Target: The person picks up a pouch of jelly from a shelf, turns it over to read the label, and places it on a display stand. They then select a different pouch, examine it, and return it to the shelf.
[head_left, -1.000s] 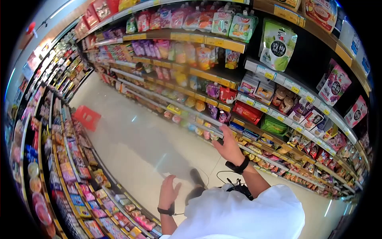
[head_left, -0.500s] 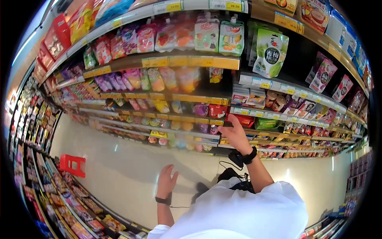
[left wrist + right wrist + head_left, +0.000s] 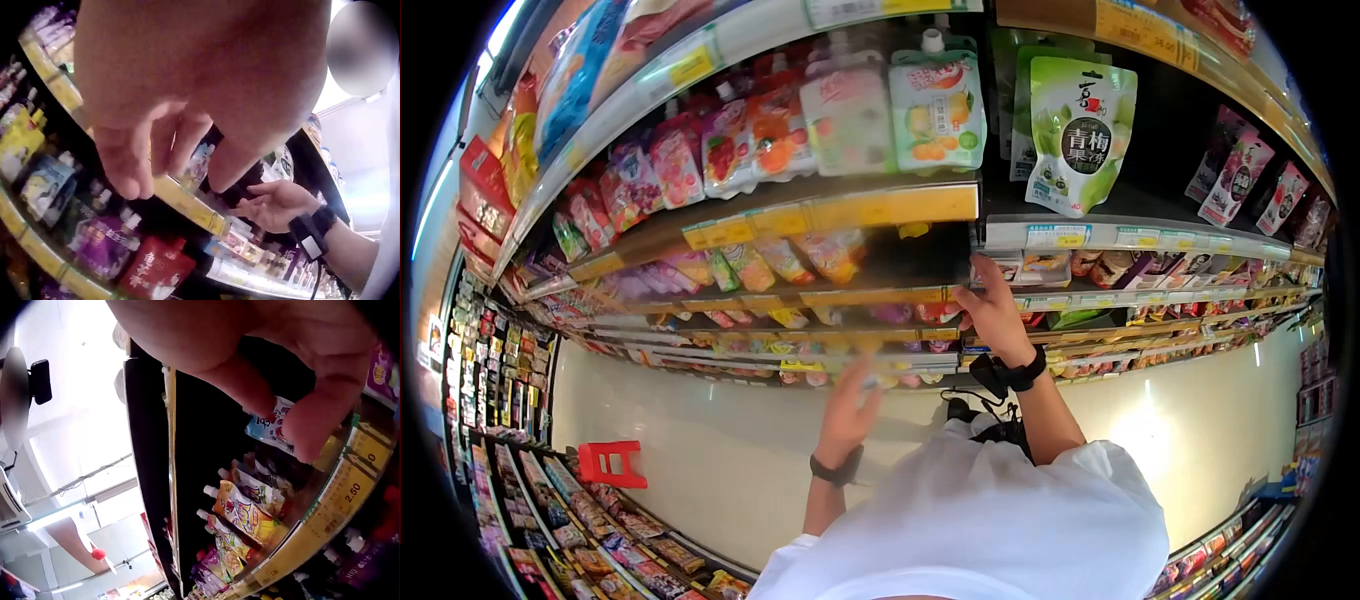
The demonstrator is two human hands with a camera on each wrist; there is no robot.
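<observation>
Hands, left (image 3: 845, 413) and right (image 3: 1000, 320), apart, fingers relaxed; left nearer shelved pouches (image 3: 832, 256) than before.

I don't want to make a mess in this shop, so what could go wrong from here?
The right hand might knock the blue packet that shows right by it. The spouted pouches nearby stand close together, so one bump could tip several. The black cable hanging at that wrist could catch on the shelf edge.
</observation>
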